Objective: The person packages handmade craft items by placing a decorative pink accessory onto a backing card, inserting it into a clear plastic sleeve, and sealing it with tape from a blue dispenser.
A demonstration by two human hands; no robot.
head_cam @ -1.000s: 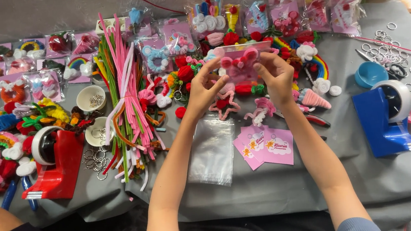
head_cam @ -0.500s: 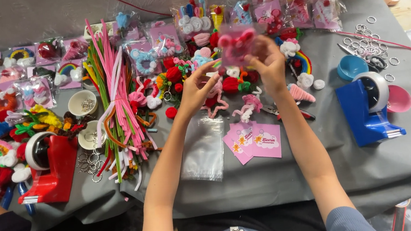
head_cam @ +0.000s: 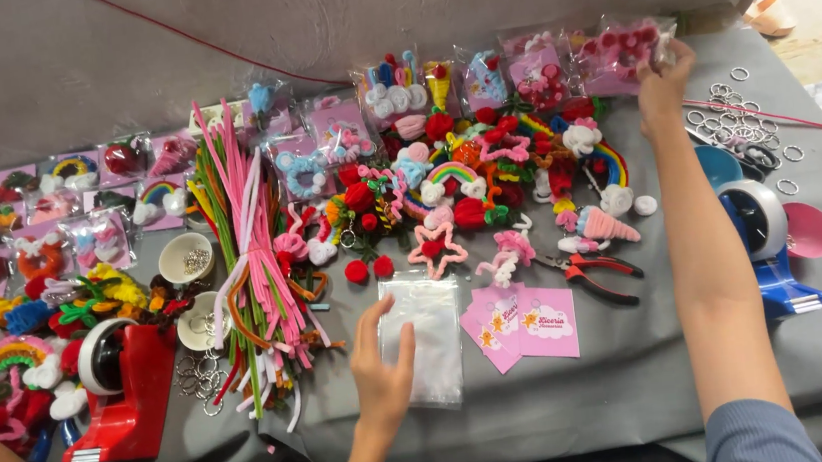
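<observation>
Right hand [head_cam: 662, 76] is stretched far out to the back row, fingers pinched shut on the edge of a clear packet of red and pink pieces [head_cam: 623, 52], which sits at the far right end of the row of bagged items by the wall. Left hand [head_cam: 381, 369] lies flat, fingers spread and open, gripping nothing, its fingertips [head_cam: 404, 344] pressing on the left part of an empty clear plastic bag [head_cam: 432, 344] on the grey cloth [head_cam: 569, 407]. Just right of those fingers lie pink printed cards [head_cam: 525, 322], and past them red-handled pliers [head_cam: 591, 272]. Left of the flat hand, a bundle of pink and green pipe cleaners [head_cam: 252, 266], then a red tape dispenser [head_cam: 120, 390]. Under the right forearm stands a blue tape dispenser [head_cam: 769, 247], with loose metal rings [head_cam: 742, 119] just right of the pinching fingers.
</observation>
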